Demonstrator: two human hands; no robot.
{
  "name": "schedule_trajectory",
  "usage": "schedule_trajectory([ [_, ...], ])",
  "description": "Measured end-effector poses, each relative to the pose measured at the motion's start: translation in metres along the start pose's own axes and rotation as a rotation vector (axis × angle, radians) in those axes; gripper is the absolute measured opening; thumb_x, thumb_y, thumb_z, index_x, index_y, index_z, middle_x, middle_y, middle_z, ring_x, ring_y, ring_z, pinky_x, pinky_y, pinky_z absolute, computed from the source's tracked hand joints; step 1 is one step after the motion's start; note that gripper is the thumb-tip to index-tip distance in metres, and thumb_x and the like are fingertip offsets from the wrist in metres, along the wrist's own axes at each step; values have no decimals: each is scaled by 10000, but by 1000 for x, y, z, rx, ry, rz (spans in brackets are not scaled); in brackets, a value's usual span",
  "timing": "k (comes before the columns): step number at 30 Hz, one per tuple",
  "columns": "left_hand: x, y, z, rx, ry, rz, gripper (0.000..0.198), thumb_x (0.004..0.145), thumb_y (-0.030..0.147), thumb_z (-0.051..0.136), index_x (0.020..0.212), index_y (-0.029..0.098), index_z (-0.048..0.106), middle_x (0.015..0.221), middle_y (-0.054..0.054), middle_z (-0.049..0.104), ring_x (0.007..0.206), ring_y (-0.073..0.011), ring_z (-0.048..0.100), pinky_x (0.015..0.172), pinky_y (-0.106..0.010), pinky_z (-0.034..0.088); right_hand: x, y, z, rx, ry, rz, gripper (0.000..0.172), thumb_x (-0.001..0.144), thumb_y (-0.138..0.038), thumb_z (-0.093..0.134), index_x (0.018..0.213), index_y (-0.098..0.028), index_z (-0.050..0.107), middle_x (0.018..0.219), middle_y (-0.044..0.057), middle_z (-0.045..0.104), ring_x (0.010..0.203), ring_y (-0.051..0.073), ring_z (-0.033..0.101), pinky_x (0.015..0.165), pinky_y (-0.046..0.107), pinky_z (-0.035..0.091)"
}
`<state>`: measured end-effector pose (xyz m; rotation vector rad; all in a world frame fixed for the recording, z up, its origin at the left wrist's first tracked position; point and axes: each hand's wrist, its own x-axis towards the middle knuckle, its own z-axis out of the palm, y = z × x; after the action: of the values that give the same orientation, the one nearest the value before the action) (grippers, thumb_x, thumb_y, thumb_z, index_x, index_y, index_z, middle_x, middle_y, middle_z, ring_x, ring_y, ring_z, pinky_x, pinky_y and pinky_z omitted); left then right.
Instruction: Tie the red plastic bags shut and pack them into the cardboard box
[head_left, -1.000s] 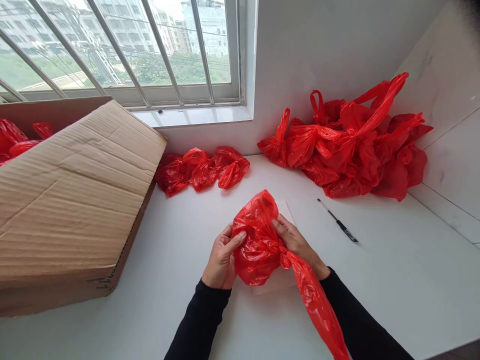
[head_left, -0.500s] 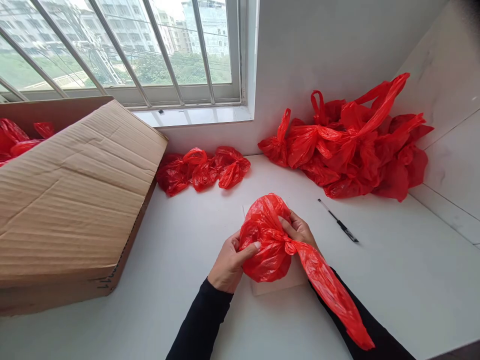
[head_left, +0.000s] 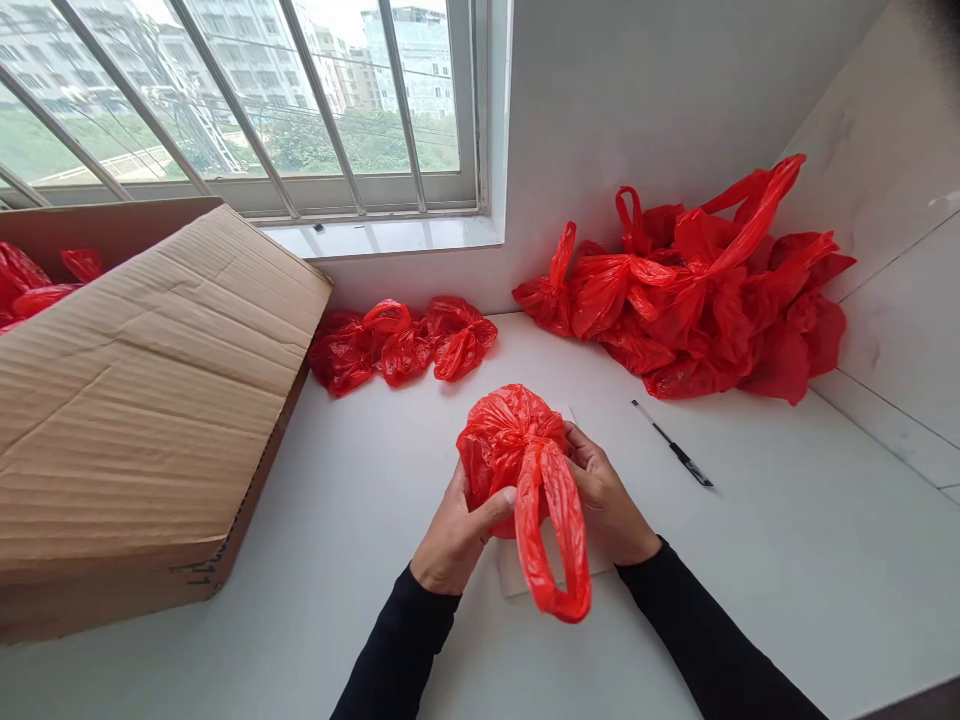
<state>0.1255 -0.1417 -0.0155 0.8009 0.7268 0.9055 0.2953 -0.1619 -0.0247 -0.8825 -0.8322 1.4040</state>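
A knotted red plastic bag [head_left: 510, 440], rounded and full, is held between both my hands over the white tabletop. Its long handle loop hangs down toward me from the knot. My left hand [head_left: 469, 525] grips the bag's left side, thumb on the near face. On the other side my right hand [head_left: 604, 490] is closed on the bag, its fingers partly hidden behind it. What the bag contains cannot be seen. Beneath it lies a pale flat sheet or pad [head_left: 517, 575], mostly covered by the bag and hands.
An open cardboard box [head_left: 157, 400] with red bags inside stands at the left. Several tied red bags [head_left: 405, 345] lie under the windowsill [head_left: 397, 236]. A larger heap of red bags [head_left: 697, 300] rests in the right corner. A black pen [head_left: 675, 445] lies right of my hands.
The bag has been turned in my hands and shifted slightly left. Its handle, which trailed to the lower right along my right forearm, now hangs toward me as an open loop.
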Motion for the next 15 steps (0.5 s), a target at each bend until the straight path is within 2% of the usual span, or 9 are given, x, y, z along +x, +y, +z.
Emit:
schedule_trajectory([
  [4, 3, -4, -5, 112, 43, 28, 583, 703, 314, 872, 1220, 196, 632, 1128, -117, 722, 1014, -301, 687, 833, -357, 554, 1, -1, 3, -22, -34, -37, 283, 939, -374, 683, 1193, -254, 644, 1150, 45, 693, 1054, 225, 640, 961, 348, 500],
  [8, 7, -7, -13, 102, 64, 43, 499, 699, 294, 856, 1142, 191, 651, 1030, -89, 728, 926, -267, 691, 800, -339, 553, 1, -1, 6, -41, -89, -52, 339, 921, -341, 706, 1245, -271, 632, 1172, 40, 679, 1086, 220, 616, 1005, 355, 482],
  [9, 7, -6, -14, 96, 63, 40, 471, 708, 292, 843, 1128, 190, 656, 1005, -81, 726, 884, -252, 690, 778, -331, 552, 1, -1, 6, -48, -81, -59, 331, 916, -335, 715, 1231, -273, 636, 1119, 31, 681, 1024, 204, 622, 961, 338, 500],
  [11, 5, -4, -13, 79, 73, 30, 404, 726, 284, 812, 1090, 190, 664, 947, -64, 722, 793, -222, 678, 728, -315, 548, 1, -2, 5, -74, -66, -58, 281, 918, -345, 713, 1179, -267, 647, 975, 8, 663, 819, 160, 598, 763, 282, 524],
  [13, 3, -2, -10, 44, 74, 25, 371, 755, 302, 785, 1088, 188, 667, 934, -67, 726, 768, -217, 681, 725, -319, 552, 0, -2, 3, -126, -81, -35, 237, 918, -361, 713, 1121, -252, 657, 857, -13, 617, 650, 121, 506, 569, 242, 452],
  [15, 2, 0, -8, 28, 72, 43, 395, 769, 349, 787, 1105, 174, 676, 970, -91, 739, 819, -245, 703, 765, -341, 561, -1, -3, 3, -168, -119, -9, 214, 905, -368, 729, 1064, -239, 667, 792, -27, 582, 583, 106, 444, 505, 236, 396],
])
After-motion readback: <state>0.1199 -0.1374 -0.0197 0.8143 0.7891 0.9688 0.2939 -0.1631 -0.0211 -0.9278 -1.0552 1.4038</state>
